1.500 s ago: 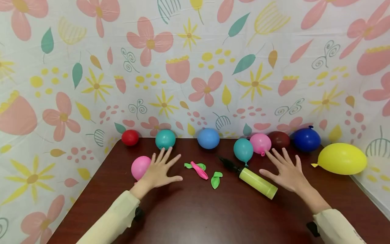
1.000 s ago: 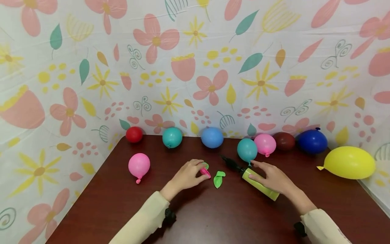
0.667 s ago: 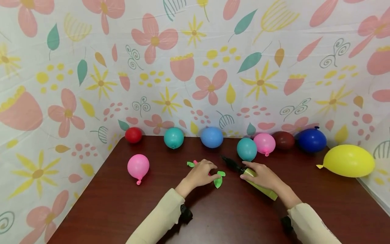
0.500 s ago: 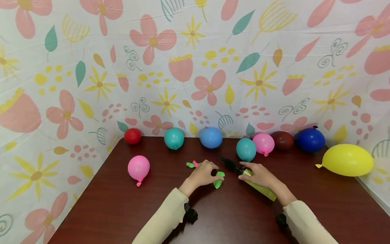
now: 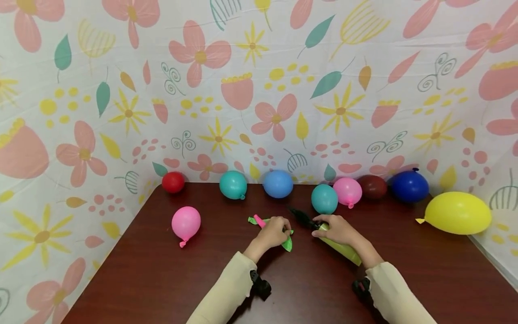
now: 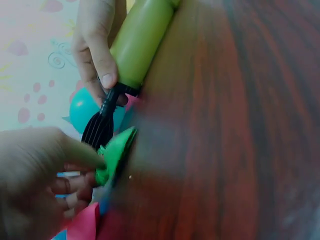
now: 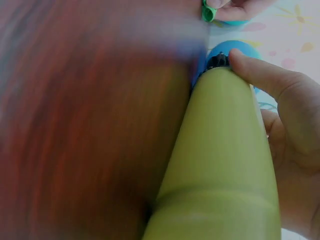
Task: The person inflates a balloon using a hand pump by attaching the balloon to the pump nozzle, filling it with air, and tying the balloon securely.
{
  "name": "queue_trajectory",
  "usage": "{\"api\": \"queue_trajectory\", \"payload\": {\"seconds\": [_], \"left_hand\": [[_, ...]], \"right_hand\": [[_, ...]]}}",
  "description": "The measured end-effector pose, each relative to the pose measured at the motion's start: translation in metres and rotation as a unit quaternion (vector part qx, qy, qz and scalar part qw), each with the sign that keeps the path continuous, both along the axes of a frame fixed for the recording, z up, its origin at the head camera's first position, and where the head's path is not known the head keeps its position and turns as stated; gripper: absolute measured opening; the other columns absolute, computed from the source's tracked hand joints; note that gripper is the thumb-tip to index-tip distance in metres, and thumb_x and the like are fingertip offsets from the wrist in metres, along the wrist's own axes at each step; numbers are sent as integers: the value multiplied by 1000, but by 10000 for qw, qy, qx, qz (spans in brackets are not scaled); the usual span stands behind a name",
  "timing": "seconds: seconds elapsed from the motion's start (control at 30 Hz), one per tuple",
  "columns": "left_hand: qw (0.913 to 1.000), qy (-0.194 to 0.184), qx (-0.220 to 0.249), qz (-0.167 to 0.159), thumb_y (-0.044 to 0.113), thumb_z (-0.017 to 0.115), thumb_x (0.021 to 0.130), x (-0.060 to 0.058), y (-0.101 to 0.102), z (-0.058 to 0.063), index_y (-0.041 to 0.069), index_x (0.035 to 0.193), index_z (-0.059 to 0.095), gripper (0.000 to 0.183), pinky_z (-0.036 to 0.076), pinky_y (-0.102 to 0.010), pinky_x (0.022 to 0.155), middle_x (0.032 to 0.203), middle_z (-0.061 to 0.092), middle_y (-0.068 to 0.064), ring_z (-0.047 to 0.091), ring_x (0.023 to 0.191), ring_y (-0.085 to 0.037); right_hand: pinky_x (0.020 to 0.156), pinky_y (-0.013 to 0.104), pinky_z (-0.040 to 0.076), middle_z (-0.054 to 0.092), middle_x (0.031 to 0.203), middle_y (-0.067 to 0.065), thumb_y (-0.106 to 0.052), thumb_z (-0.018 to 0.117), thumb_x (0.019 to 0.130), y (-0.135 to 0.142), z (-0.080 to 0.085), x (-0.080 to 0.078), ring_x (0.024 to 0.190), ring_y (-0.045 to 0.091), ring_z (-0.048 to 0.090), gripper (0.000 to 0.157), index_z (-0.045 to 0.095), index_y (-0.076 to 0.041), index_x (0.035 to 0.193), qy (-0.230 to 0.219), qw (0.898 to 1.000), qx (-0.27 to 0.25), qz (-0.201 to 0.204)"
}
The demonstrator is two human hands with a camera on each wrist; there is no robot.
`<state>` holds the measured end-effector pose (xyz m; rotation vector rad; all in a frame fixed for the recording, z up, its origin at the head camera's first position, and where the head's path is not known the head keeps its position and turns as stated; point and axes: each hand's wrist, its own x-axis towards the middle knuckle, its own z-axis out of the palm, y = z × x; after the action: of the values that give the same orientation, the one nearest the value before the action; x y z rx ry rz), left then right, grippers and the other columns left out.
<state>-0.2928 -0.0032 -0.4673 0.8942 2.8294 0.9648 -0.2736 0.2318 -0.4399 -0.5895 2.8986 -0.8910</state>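
Left wrist view has your left hand [image 6: 35, 165] pinching a limp green balloon [image 6: 116, 152] between thumb and fingertips, low over the table [image 6: 225, 150]. Your right hand [image 7: 302, 125] curls round the yellow-green pump [image 7: 215, 140] at its front end, thumb close to the black nozzle [image 6: 99, 131]. That pinch looks slight, so if the rubber slides, the balloon could slip away or crumple at the neck. The head view shows the nozzle slanting past your left hand, apart from it; bring the two together at that angle and the tip could miss the balloon or scrape it. Whether the pump rests its weight on the table you cannot tell; a loose hold could let the barrel roll. Just beside your left hand, a limp pink balloon [image 5: 259, 220] crosses another limp green one [image 5: 252, 220], and a low sweep could drag them along. Beyond your right hand sits an inflated teal balloon [image 5: 324, 199], so swinging the pump wide could nudge it into the inflated pink one [image 5: 347, 192] behind. Farther out, the yellow balloon [image 5: 457, 213] lies at the table's right edge, where a bump could send it off.
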Motion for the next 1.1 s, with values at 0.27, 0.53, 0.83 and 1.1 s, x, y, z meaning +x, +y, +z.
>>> {"api": "queue_trajectory", "payload": {"seconds": [0.27, 0.53, 0.83, 1.1], "left_hand": [[9777, -715, 1956, 283, 6, 57, 94, -10, -14, 0, 1, 93, 65, 10, 44, -19, 61, 91, 69, -15, 55, 68, -11], [9387, -800, 3208, 974, 2, 52, 96, -22, -35, 10, -6, 100, 59, 11, 45, -16, 63, 97, 70, -25, 67, 96, -38], [9362, -356, 3241, 1310, 4, 53, 96, -27, -49, 22, -2, 99, 60, 10, 47, -24, 71, 91, 66, -20, 62, 87, -25], [9428, -275, 3092, 1219, 8, 56, 97, -22, -51, 28, 0, 101, 62, 11, 43, -24, 75, 97, 62, -17, 51, 80, -13]], "right_hand": [[96, 56, 48, 64, 123, 22, -26, 70, 89, -9, 4, -8, 114, 38, 58, 43, 63, 0, 122, -179, 9980, -527, -303], [96, 55, 47, 64, 121, 20, -24, 69, 90, -8, 9, -3, 115, 36, 57, 42, 61, -4, 126, -170, 9957, -829, -386], [103, 60, 42, 63, 128, 16, -23, 71, 89, -14, 19, 2, 124, 40, 53, 42, 63, -6, 126, 17, 9921, -1217, 306], [98, 54, 47, 67, 123, 14, -20, 72, 88, -21, 16, 3, 119, 36, 57, 41, 64, -5, 125, -104, 9916, -1176, 532]]}}
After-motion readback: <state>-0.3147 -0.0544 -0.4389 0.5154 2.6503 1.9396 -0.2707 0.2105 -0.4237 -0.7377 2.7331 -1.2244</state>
